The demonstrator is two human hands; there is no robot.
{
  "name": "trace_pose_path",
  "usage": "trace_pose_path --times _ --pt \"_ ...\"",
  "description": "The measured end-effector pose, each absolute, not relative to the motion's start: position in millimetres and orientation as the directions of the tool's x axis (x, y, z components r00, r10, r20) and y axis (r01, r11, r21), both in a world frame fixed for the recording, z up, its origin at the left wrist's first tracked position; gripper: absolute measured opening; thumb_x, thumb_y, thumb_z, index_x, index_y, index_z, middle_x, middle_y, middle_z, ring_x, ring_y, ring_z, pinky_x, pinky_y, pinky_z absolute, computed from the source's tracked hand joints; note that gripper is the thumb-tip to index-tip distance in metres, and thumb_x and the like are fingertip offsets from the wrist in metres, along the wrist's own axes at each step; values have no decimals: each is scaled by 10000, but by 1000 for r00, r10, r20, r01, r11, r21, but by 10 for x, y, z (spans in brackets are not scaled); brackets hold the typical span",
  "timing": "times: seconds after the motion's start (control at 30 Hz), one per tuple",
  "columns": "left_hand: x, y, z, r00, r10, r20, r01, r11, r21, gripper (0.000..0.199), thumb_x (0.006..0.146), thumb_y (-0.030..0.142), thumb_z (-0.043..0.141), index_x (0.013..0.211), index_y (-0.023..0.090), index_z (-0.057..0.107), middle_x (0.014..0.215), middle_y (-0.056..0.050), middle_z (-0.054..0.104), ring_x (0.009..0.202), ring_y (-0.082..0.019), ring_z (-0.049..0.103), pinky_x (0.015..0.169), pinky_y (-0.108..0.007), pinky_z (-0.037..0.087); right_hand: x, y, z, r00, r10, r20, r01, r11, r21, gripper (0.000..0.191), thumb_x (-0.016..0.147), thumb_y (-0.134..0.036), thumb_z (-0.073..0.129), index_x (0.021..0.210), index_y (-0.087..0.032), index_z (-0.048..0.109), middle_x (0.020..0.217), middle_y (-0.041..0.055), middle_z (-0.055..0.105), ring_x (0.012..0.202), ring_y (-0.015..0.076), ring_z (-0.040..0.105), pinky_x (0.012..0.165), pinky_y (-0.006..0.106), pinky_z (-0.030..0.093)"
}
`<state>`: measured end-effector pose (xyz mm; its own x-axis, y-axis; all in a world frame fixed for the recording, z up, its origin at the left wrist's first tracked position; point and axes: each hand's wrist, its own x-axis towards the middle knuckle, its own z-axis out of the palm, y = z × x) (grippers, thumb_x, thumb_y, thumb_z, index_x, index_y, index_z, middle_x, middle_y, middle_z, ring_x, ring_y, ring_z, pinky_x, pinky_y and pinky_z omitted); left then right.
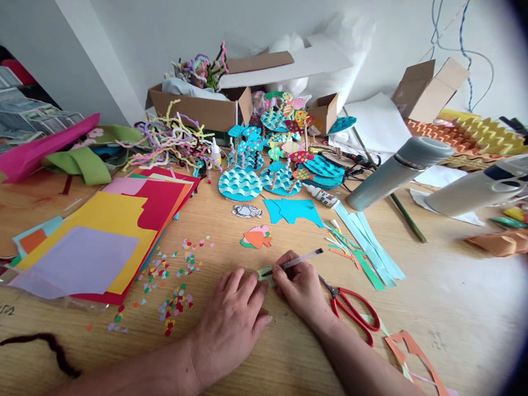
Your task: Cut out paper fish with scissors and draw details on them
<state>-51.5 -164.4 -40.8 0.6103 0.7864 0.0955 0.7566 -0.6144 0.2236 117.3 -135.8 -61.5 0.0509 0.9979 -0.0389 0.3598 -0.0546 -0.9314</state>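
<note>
My right hand [301,289] pinches a pen [299,259], its tip on a small pale green piece of paper [264,273]. My left hand [231,319] lies palm down beside it, fingers stretched out, fingertips at the paper's left edge. Between and under my fingers, part of the paper is hidden. Just beyond are stacked paper fish cutouts [256,237], orange on top, and a black-and-white fish drawing [246,211]. Red-handled scissors [355,308] rest to the right of my right hand, blades partly hidden behind it.
Coloured paper sheets [124,212] and scattered confetti [177,302] lie left. Paper strips [371,247], a grey flask [391,173] and orange scraps [412,352] are right. Finished-looking fish stands [240,184], a glue bottle [322,196], pipe cleaners [169,143] and a cardboard box [198,110] stand behind.
</note>
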Motion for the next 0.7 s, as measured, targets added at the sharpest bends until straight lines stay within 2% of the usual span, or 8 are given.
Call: trace_pose_path --times 0.7 --pt "-514 -1641 -418 608 789 88 759 -610 228 434 878 423 532 1249 198 543 1229 -72 560 1141 -283 439 991 -454 373 1186 -1371 -610 38 999 -39 355 -50 -934 118 789 -246 540 688 -212 488 498 -56 481 406 114 473 396 215 369"
